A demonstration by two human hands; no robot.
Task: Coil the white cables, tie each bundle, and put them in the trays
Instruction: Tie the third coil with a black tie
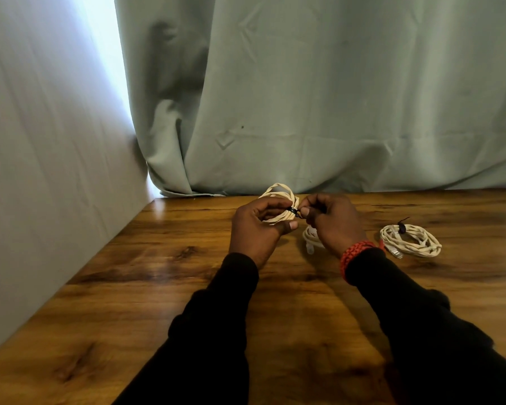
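Observation:
My left hand [256,226] grips a coiled white cable [279,194] held above the wooden table [158,287]. A black tie [293,212] wraps the coil where my fingers meet. My right hand [332,222] pinches the end of that tie. Below my right hand lies another white cable [311,238], partly hidden by the hand. A third coiled white cable [411,239], bound with a black tie, lies on the table to the right. No tray is in view.
A pale green curtain [304,97] hangs along the table's far edge. A grey fabric wall [41,171] borders the left side. A red braided bracelet [354,254] sits on my right wrist.

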